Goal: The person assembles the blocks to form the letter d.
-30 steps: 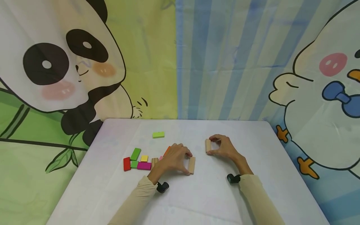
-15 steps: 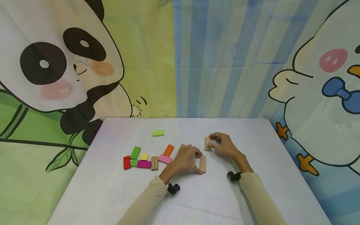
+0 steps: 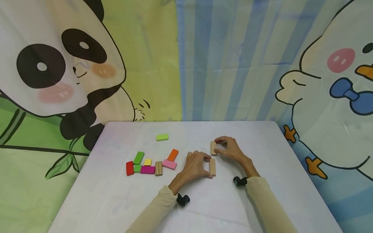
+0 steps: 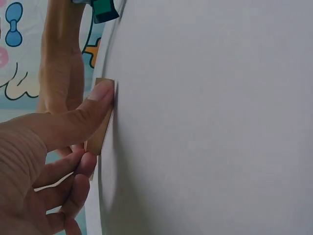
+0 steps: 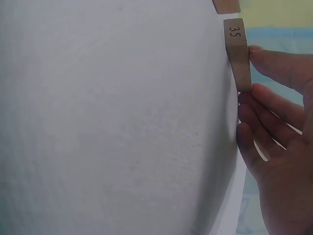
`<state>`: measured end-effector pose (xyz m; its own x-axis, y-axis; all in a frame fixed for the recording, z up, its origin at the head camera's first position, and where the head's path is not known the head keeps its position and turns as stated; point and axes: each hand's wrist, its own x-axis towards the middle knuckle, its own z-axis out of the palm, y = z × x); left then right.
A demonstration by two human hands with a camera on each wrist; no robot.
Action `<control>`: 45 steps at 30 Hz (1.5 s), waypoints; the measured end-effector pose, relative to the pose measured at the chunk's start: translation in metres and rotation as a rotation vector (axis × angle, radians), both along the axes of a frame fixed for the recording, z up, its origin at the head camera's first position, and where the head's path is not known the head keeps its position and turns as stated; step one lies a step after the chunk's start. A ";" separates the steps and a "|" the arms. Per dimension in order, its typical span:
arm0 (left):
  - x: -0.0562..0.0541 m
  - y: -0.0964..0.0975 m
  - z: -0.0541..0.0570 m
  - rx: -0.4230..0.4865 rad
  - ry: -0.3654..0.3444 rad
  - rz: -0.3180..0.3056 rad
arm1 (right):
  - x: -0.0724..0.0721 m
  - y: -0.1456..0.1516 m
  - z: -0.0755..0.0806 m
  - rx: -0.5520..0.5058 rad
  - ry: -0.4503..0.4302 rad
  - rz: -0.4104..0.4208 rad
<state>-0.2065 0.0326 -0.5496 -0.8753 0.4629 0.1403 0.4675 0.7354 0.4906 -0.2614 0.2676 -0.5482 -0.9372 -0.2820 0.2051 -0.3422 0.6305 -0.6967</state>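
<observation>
My left hand (image 3: 193,166) pinches a plain wooden block (image 3: 212,167) by its two ends, thumb at the near end and fingers at the far end. Right beyond it, lined up end to end, lies another plain wooden block (image 3: 213,148). My right hand (image 3: 231,149) holds this one, a fingertip at its far end and the thumb against its right side. In the right wrist view the number 35 is marked on that block (image 5: 235,36), and the end of the other block (image 5: 227,6) shows close by. The left wrist view has my thumb over the left hand's block (image 4: 100,134).
Left of my hands lies a group of coloured blocks: red (image 3: 129,168), green (image 3: 138,158), yellow (image 3: 147,162), magenta (image 3: 147,170), striped wood (image 3: 158,168), pink (image 3: 169,164) and orange (image 3: 173,155). A lime block (image 3: 162,137) lies farther back on the white table (image 3: 247,210).
My left hand has brought its wooden block rightward, up to the near end of the other one. My right thumb has shifted from its block's near end to its right side.
</observation>
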 end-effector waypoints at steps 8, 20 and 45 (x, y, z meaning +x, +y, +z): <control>0.007 0.007 -0.005 0.047 0.022 0.056 | 0.002 0.000 -0.002 0.006 0.015 0.002; 0.010 0.010 -0.006 0.113 -0.005 0.134 | 0.005 0.000 0.000 0.014 -0.001 0.005; 0.011 0.011 -0.006 0.109 0.022 0.108 | 0.005 0.000 -0.002 0.036 0.005 0.009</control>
<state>-0.1951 0.0433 -0.5554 -0.9151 0.3473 0.2047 0.4005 0.7248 0.5606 -0.2567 0.2680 -0.5500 -0.9336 -0.2975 0.1995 -0.3514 0.6523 -0.6716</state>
